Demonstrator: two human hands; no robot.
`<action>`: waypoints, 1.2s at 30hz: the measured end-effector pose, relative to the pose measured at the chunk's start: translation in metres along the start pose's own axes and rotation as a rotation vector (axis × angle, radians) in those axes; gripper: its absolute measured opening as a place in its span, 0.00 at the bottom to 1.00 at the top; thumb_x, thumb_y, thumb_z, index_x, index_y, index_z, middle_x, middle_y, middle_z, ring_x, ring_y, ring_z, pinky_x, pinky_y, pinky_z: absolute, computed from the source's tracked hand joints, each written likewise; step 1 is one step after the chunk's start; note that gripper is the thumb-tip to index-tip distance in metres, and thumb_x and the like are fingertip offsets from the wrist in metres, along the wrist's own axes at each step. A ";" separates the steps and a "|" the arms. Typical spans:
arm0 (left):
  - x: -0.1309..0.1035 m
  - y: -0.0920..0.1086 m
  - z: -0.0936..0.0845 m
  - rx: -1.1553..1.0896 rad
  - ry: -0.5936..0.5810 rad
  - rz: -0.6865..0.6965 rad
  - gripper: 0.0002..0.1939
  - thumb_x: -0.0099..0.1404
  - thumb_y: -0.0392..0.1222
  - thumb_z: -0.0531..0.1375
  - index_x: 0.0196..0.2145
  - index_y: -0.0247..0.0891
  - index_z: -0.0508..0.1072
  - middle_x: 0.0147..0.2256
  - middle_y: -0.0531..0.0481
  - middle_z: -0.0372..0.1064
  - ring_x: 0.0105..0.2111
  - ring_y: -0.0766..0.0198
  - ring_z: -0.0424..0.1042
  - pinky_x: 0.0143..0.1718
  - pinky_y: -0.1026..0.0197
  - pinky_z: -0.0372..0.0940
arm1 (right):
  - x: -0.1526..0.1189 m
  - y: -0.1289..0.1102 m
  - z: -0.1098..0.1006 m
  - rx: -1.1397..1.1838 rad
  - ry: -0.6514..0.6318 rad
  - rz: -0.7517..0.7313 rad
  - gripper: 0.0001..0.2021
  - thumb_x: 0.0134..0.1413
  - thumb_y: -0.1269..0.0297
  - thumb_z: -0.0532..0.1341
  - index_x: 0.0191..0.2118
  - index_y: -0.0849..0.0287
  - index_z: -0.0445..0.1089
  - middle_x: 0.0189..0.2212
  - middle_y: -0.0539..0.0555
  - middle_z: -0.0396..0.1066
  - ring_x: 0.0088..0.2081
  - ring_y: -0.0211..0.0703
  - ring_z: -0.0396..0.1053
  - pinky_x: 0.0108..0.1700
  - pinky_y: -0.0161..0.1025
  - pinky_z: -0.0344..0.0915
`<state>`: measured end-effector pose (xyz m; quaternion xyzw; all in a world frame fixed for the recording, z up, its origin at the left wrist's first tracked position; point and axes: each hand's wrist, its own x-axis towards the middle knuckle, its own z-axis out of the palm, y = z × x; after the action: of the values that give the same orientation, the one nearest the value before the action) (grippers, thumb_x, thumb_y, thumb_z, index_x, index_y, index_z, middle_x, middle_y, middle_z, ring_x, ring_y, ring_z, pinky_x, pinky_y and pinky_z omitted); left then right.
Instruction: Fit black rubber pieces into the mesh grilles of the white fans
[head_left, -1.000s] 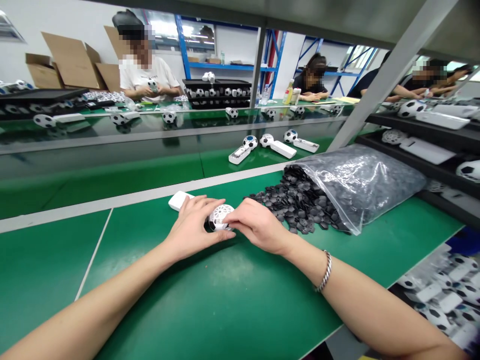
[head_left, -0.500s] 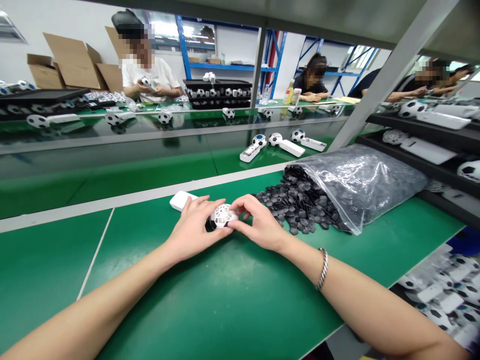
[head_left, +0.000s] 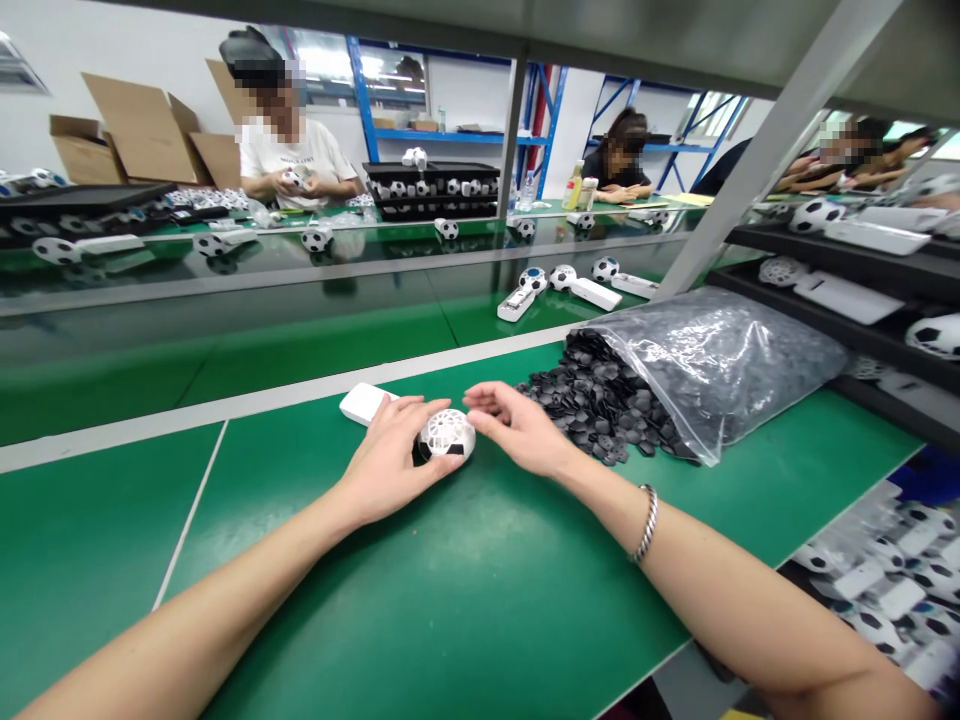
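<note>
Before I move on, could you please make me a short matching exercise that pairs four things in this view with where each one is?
Things:
1. bracelet
2. loose black pieces
3. lattice-topped ball
4. cardboard boxes

Places:
A. held in the left hand
B. in the background, toward the left of the picture
C. around the right wrist
D. spread at the mouth of a clear plastic bag

Right pairs: 1-C, 2-D, 3-A, 4-B.
</note>
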<state>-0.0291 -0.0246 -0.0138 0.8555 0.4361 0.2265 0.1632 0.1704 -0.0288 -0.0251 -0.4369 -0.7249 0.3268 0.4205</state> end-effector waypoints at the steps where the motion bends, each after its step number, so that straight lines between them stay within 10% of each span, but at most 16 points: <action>1: 0.000 -0.001 0.000 0.012 0.005 -0.011 0.31 0.53 0.56 0.60 0.52 0.41 0.61 0.49 0.44 0.61 0.53 0.50 0.54 0.54 0.44 0.50 | 0.002 0.002 -0.005 -0.103 0.055 -0.016 0.09 0.56 0.65 0.57 0.43 0.58 0.63 0.41 0.55 0.66 0.42 0.41 0.65 0.40 0.39 0.65; 7: 0.004 -0.005 -0.006 0.022 -0.049 -0.068 0.30 0.55 0.53 0.59 0.53 0.43 0.60 0.54 0.44 0.57 0.59 0.49 0.45 0.58 0.39 0.36 | 0.004 0.012 -0.017 -0.679 -0.005 -0.050 0.07 0.49 0.65 0.64 0.37 0.56 0.72 0.36 0.55 0.65 0.41 0.46 0.59 0.45 0.45 0.60; 15: 0.002 -0.003 -0.010 -0.182 -0.161 -0.131 0.32 0.54 0.51 0.60 0.55 0.44 0.56 0.61 0.44 0.42 0.61 0.50 0.34 0.58 0.45 0.43 | 0.010 0.007 -0.015 -0.953 -0.113 -0.083 0.08 0.58 0.69 0.55 0.36 0.60 0.71 0.30 0.57 0.69 0.36 0.48 0.61 0.40 0.44 0.59; 25: 0.003 -0.010 -0.012 -0.301 -0.230 -0.071 0.32 0.51 0.46 0.62 0.53 0.45 0.59 0.61 0.43 0.41 0.61 0.51 0.40 0.58 0.46 0.43 | -0.001 -0.010 -0.012 0.055 -0.118 -0.011 0.04 0.54 0.70 0.56 0.35 0.59 0.68 0.32 0.50 0.69 0.35 0.38 0.66 0.39 0.37 0.64; 36: 0.003 -0.004 -0.007 -0.305 -0.185 -0.050 0.28 0.52 0.52 0.62 0.49 0.43 0.62 0.60 0.43 0.46 0.61 0.51 0.39 0.57 0.47 0.46 | -0.006 -0.016 0.012 0.055 -0.060 -0.041 0.03 0.48 0.71 0.64 0.30 0.58 0.69 0.31 0.49 0.62 0.34 0.38 0.61 0.39 0.37 0.62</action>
<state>-0.0341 -0.0199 -0.0086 0.8270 0.4010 0.2060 0.3361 0.1557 -0.0422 -0.0184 -0.4005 -0.7367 0.3508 0.4169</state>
